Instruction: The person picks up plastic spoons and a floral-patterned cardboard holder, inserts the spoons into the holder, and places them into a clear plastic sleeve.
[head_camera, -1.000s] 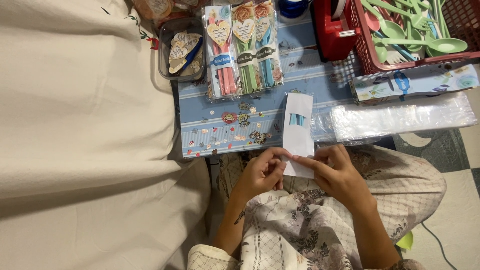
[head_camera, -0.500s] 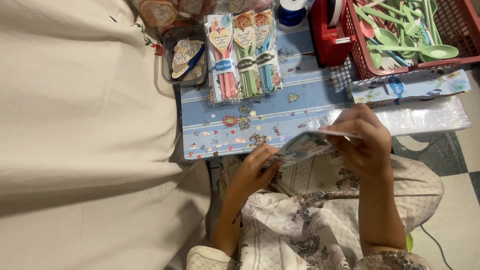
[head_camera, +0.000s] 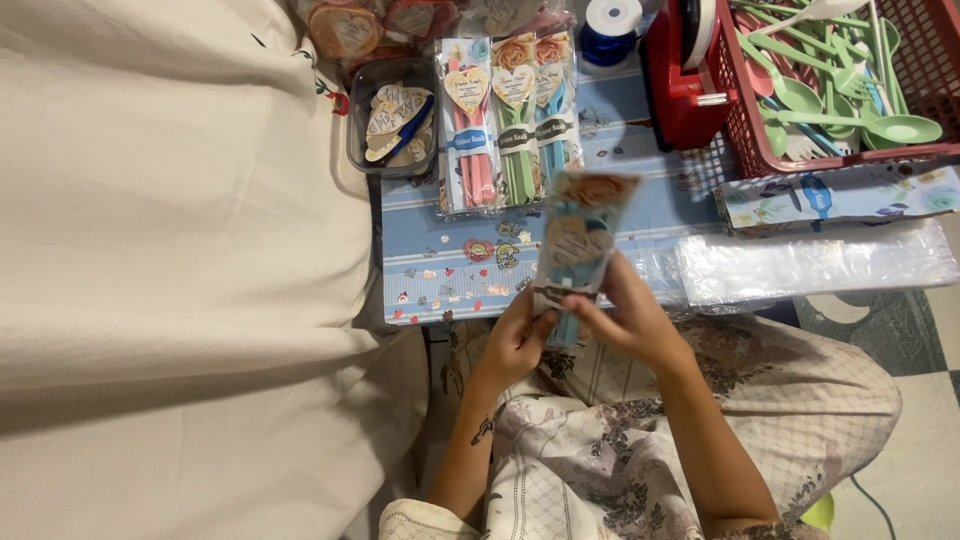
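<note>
Held upright over the near edge of the blue patterned tabletop (head_camera: 440, 285): a clear cutlery packet (head_camera: 580, 240), slightly blurred, with a rose and a heart-shaped tag at its top and a blue utensil inside. Pinched at its lower end between the left hand (head_camera: 515, 340) and the right hand (head_camera: 625, 325), fingers of both closed on the bottom of the packet, apparently so the decorated face could be checked against the light. Laid flat toward the far edge, side by side: 3 finished packets (head_camera: 505, 120) in pink, green and blue, seemingly lined up as done work. Just left of them, at the far left corner, a clear tub of heart tags (head_camera: 392, 115), within easy reach. Toward the right side, a red tape dispenser (head_camera: 685, 70), touching a red basket of plastic spoons and forks (head_camera: 830, 85), with a stack of clear sleeves (head_camera: 815, 265) along the near right edge, likely kept there as supply. Beyond the left edge, a cream cloth (head_camera: 170, 250).
</note>
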